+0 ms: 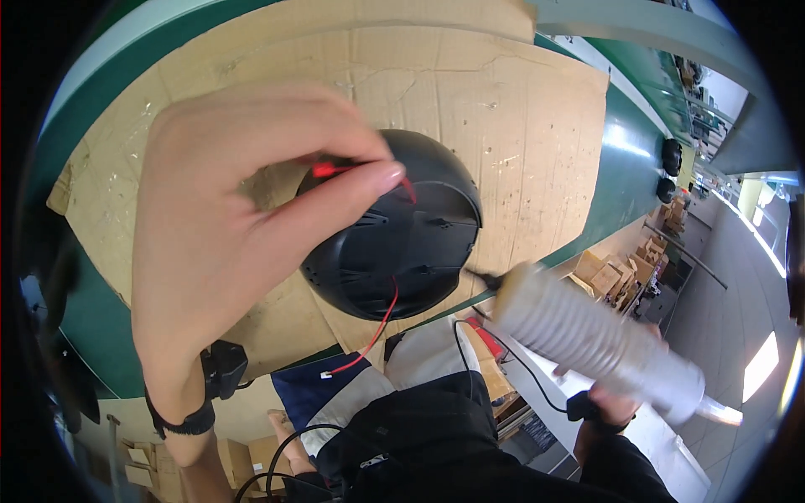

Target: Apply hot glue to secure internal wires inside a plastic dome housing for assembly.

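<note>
A round black plastic shell (411,239) with ribs and slots rests on the cardboard in front of me. My left hand (251,184) is over its left side, thumb and forefinger pinched on a thin red wire (407,186) with a red connector (323,170). A second red wire (388,314), ending in a white connector (326,375), hangs from the shell's near edge toward my lap. At the right, my right hand (616,404) is wrapped round a whitish, ribbed cylindrical tool (587,331). Its dark end points at the shell; the tool hides most of the fingers.
Worn cardboard (537,142) covers much of the green tabletop (620,168). Black cables (537,381) run near my lap and right wrist. Cardboard boxes (608,272) stand beyond the table on the right, and others (239,465) sit low at the left.
</note>
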